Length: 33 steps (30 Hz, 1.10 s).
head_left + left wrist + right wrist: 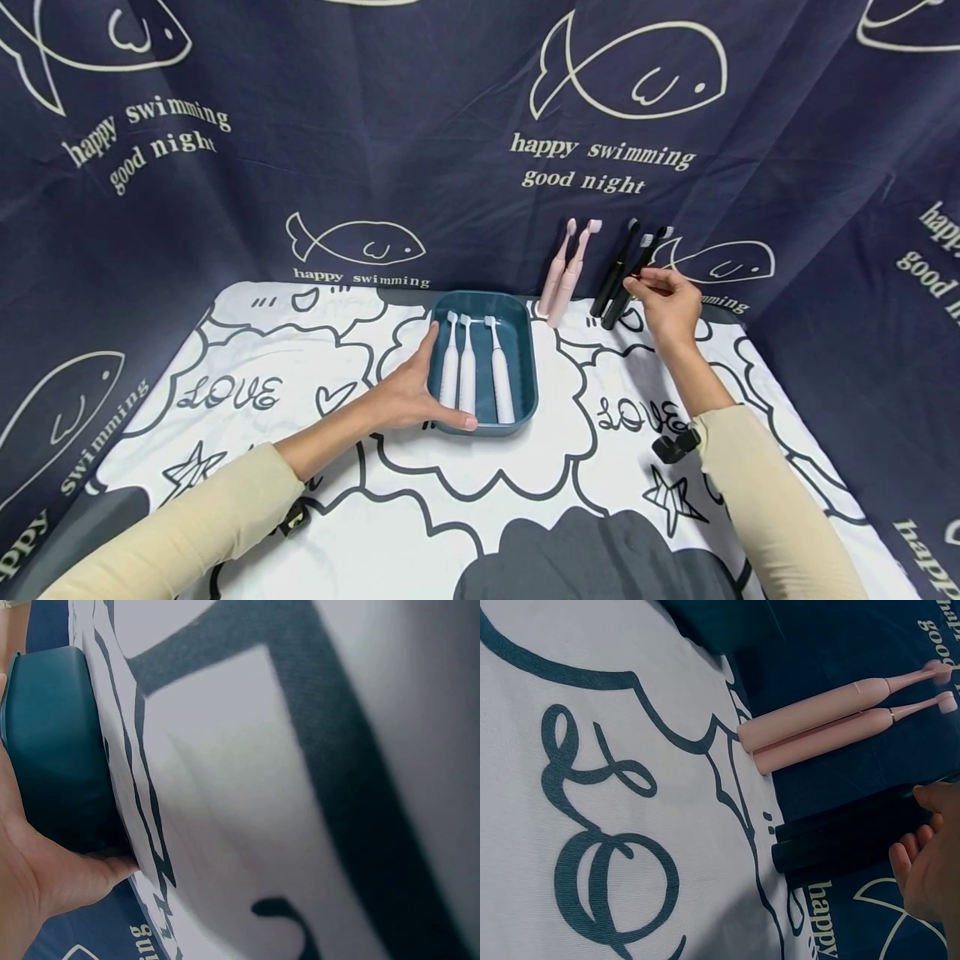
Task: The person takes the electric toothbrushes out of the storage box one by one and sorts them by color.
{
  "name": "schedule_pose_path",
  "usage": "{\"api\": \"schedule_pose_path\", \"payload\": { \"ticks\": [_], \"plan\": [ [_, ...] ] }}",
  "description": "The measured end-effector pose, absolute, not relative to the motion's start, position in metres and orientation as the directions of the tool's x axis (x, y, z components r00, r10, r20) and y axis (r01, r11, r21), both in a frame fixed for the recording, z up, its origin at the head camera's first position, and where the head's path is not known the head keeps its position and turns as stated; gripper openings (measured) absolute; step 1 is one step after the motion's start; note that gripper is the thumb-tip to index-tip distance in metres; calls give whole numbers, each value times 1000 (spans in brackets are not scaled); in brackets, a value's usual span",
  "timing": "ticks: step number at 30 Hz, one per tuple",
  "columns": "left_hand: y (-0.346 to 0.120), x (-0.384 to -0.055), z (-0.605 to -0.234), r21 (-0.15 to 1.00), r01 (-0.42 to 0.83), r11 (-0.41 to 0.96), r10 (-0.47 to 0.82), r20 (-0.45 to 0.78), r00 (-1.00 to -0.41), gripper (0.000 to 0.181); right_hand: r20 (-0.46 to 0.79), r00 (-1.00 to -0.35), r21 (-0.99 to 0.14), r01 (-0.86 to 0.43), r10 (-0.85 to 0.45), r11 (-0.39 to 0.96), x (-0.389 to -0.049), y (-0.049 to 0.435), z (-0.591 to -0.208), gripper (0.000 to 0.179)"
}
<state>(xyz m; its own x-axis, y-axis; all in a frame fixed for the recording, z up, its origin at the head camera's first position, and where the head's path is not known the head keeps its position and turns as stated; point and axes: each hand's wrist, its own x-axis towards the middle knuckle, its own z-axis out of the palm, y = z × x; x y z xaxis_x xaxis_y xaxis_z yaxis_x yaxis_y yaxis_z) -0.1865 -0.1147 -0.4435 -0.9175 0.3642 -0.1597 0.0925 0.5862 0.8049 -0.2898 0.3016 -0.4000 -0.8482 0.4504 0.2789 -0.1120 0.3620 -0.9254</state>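
Observation:
Three white electric toothbrushes (501, 379) lie in a dark teal tray (534, 367), heads toward the back. My left hand (408, 392) rests against the tray's left front corner, fingers straight along its left side and thumb across the front rim. In the left wrist view that hand (45, 862) spreads over the tray's outer wall (60, 742). At the back right, black electric toothbrushes (609, 287) lean against the curtain. My right hand (671, 312) pinches one between thumb and fingers near its upper handle; the fingers partly hide it. The right wrist view shows the same pinch.
Two pink electric toothbrushes (564, 287) stand tilted against the navy fish-print curtain (450, 167), between the tray and the black ones. A white cloth with black drawings (300, 367) covers the table, and curtain hangs at both sides too.

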Motion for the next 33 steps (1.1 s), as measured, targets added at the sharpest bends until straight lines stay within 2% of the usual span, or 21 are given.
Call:
{"api": "schedule_pose_path", "payload": {
  "ticks": [11,18,27,33],
  "plan": [
    [-114,-186,-440,802,93,590,370,-166,-914,173,278,-826,-928,-98,490,360,-285,304,-402,38],
    [-113,-187,-439,814,95,573,371,-154,-916,173,277,-823,-928,-96,496,359,-277,306,-400,32],
    [-113,-188,-440,814,105,571,379,-148,-914,174,219,-881,-934,-65,418,352,-264,298,-405,32],
    [-113,-187,-441,815,107,569,378,-144,-915,176,149,-936,-938,-31,320,344,-258,282,-408,37]
  ]
}}
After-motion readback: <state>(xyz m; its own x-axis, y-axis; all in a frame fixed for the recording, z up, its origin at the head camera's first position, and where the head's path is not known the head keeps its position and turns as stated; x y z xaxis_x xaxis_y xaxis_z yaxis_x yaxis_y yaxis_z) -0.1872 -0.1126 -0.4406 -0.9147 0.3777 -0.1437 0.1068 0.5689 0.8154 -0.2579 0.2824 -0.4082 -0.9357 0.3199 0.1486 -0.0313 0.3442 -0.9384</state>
